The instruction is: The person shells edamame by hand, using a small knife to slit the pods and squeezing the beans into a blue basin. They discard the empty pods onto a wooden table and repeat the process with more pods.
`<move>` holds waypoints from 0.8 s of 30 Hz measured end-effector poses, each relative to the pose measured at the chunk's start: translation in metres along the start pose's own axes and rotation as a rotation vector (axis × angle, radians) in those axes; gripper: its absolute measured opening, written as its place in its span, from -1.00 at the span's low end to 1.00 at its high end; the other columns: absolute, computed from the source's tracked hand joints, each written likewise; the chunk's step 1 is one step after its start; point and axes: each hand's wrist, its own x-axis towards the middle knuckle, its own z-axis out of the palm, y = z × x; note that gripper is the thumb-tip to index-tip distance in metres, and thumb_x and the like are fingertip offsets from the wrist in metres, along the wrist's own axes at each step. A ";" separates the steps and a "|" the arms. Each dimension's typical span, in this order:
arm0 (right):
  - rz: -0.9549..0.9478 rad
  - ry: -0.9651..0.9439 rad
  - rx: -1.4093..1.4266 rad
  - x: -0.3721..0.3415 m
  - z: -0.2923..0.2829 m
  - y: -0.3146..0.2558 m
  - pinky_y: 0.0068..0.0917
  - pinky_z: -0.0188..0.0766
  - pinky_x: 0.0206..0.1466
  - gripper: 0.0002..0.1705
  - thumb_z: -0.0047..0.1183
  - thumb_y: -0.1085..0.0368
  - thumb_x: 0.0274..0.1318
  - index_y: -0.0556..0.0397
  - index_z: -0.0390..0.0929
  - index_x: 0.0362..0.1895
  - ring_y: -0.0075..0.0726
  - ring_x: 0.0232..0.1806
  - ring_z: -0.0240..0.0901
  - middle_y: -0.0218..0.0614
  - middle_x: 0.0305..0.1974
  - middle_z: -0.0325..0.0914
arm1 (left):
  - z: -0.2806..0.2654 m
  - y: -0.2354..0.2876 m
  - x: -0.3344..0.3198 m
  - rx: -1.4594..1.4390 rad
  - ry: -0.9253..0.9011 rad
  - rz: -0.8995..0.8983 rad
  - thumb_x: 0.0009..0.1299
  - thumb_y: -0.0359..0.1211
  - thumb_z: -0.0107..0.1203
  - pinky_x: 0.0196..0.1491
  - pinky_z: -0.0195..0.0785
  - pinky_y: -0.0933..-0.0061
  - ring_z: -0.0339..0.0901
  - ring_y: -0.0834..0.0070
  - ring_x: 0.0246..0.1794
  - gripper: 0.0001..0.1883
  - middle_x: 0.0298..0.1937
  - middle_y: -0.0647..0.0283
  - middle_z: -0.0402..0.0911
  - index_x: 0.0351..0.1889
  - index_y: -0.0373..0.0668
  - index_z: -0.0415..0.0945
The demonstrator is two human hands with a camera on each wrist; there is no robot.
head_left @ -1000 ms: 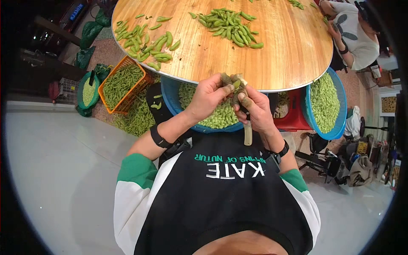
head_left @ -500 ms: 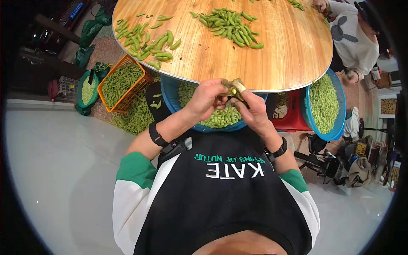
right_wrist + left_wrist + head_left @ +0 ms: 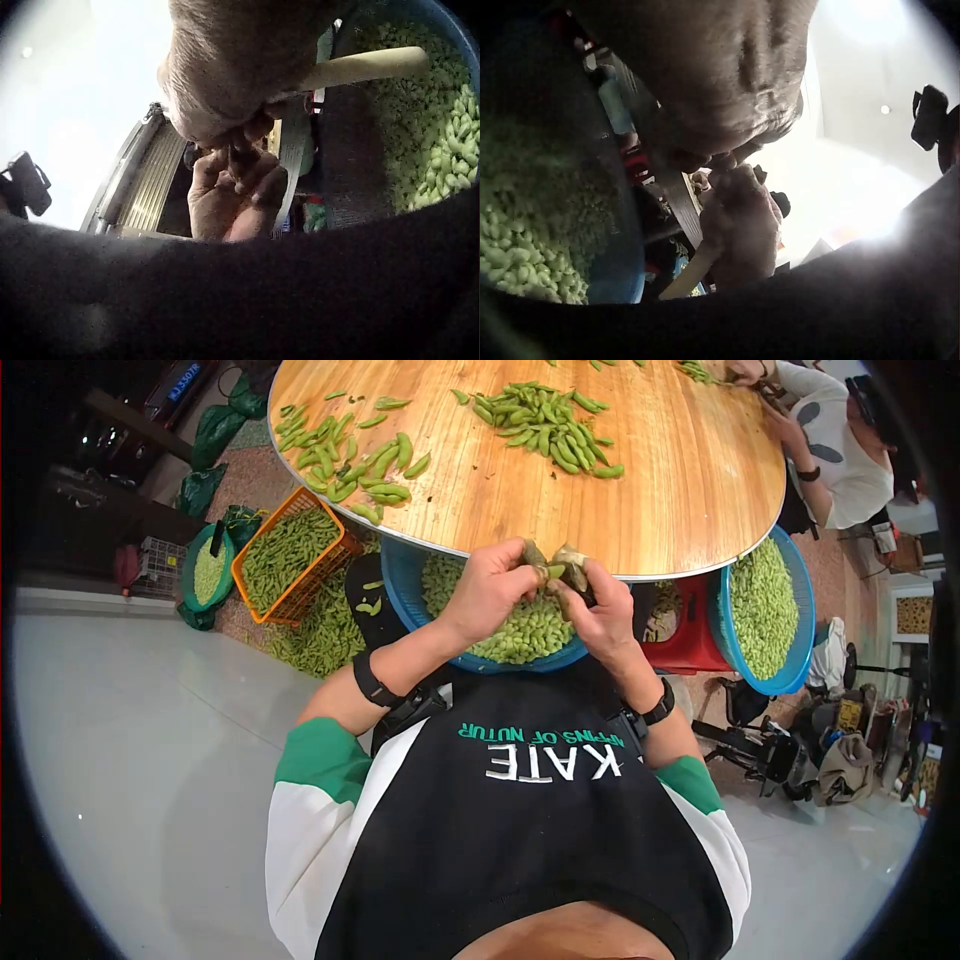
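Over the blue basket (image 3: 398, 595) of shelled beans, my two hands meet near the table's edge. My left hand (image 3: 488, 592) pinches a green pod (image 3: 555, 571) between thumb and fingers. My right hand (image 3: 604, 615) has its fingertips close against the left ones, by the pod's other end. In the right wrist view, a pale handle (image 3: 367, 66) sticks out of my right hand (image 3: 232, 67); the rest of that tool is hidden. The left wrist view shows my left hand (image 3: 727, 82) above and the handle (image 3: 688, 276) beside the right hand (image 3: 742, 229). Dark coverings show on some fingertips.
Piles of pods (image 3: 545, 422) lie on the round wooden table (image 3: 660, 490). An orange crate (image 3: 287, 610) of pods stands left, a red stool (image 3: 692, 630) and another blue basket (image 3: 797, 675) right. Another person (image 3: 845, 455) works at the table's far right.
My hands have shifted slightly and a green pod now shows between them. The pale handle seen earlier below my right hand is hidden in the head view. The other person's hands are back at the table.
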 end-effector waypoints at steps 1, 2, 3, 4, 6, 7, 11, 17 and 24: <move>-0.004 0.001 0.002 0.000 0.000 0.001 -0.50 0.43 -0.32 -0.62 0.19 0.48 0.00 0.20 0.45 -0.03 -0.37 -0.45 0.49 -0.17 -0.44 0.52 | -0.001 0.002 -0.002 0.003 0.001 0.003 0.30 -0.44 0.01 -0.58 0.15 0.68 0.34 0.74 -0.63 -0.92 -0.56 0.40 0.47 -0.34 -0.24 0.51; -0.028 -0.016 -0.035 0.000 -0.002 0.002 -0.53 0.41 -0.35 -0.66 0.15 0.46 0.04 0.19 0.46 -0.04 -0.42 -0.48 0.46 -0.21 -0.44 0.53 | -0.003 0.007 -0.005 0.283 0.097 0.233 0.28 -0.45 0.02 -0.57 0.18 0.59 0.36 0.66 -0.63 -0.92 -0.55 0.34 0.48 -0.34 -0.26 0.49; -0.054 -0.030 -0.070 0.001 -0.004 0.003 -0.56 0.39 -0.39 -0.70 0.11 0.45 0.09 0.18 0.46 -0.05 -0.46 -0.51 0.43 -0.26 -0.43 0.54 | -0.008 0.015 -0.006 0.565 0.193 0.464 0.26 -0.46 0.02 -0.55 0.22 0.50 0.38 0.58 -0.62 -0.91 -0.55 0.28 0.49 -0.34 -0.28 0.48; -0.059 -0.024 -0.065 0.000 -0.008 0.001 -0.56 0.39 -0.39 -0.70 0.11 0.45 0.09 0.18 0.46 -0.05 -0.46 -0.51 0.43 -0.26 -0.43 0.54 | -0.018 0.031 -0.010 0.818 0.278 0.662 0.17 -0.49 0.00 -0.45 0.33 0.28 0.44 0.21 -0.56 -0.90 -0.49 0.08 0.48 -0.35 -0.27 0.45; 0.434 -0.077 0.373 -0.005 -0.018 -0.005 -0.64 0.31 -0.47 -0.75 0.01 0.36 0.21 0.15 0.46 -0.04 -0.61 -0.54 0.36 -0.40 -0.44 0.53 | -0.051 0.061 -0.018 1.362 0.424 0.685 0.17 -0.45 0.01 -0.42 0.35 0.18 0.47 0.16 -0.48 -0.88 -0.46 0.11 0.44 -0.33 -0.21 0.43; 0.453 -0.087 0.361 -0.007 -0.022 -0.005 -0.70 0.25 -0.51 -0.74 -0.11 0.32 0.28 0.15 0.46 -0.02 -0.70 -0.55 0.30 -0.44 -0.42 0.51 | -0.073 0.071 -0.020 1.518 0.444 0.669 0.18 -0.45 0.00 -0.37 0.37 0.19 0.49 0.18 -0.41 -0.90 -0.43 0.14 0.48 -0.34 -0.20 0.45; 0.425 0.008 0.543 -0.006 -0.027 -0.011 -0.69 0.23 -0.55 -0.72 -0.20 0.35 0.30 0.19 0.42 0.02 -0.67 -0.57 0.26 -0.36 -0.41 0.47 | -0.108 0.090 -0.004 1.780 0.584 0.509 0.28 -0.38 0.04 -0.17 0.36 0.16 0.48 0.11 -0.24 -0.86 -0.31 0.05 0.51 -0.28 -0.24 0.52; 0.416 0.118 0.808 0.021 -0.020 0.001 -0.68 0.21 -0.59 -0.70 -0.22 0.29 0.37 0.18 0.39 0.06 -0.63 -0.56 0.23 -0.35 -0.40 0.40 | -0.100 0.078 0.104 1.500 0.189 0.570 0.30 -0.42 0.00 -0.06 0.34 0.17 0.46 0.09 -0.11 -0.83 -0.24 0.07 0.53 -0.21 -0.22 0.56; 0.383 0.129 0.760 0.024 -0.015 0.010 -0.63 0.31 -0.55 -0.73 -0.24 0.33 0.36 0.18 0.37 0.03 -0.63 -0.57 0.24 -0.36 -0.41 0.38 | -0.122 0.049 0.191 1.536 0.175 0.557 0.19 -0.50 -0.04 0.03 0.34 0.15 0.45 0.05 -0.04 -0.76 -0.21 0.04 0.54 -0.18 -0.22 0.53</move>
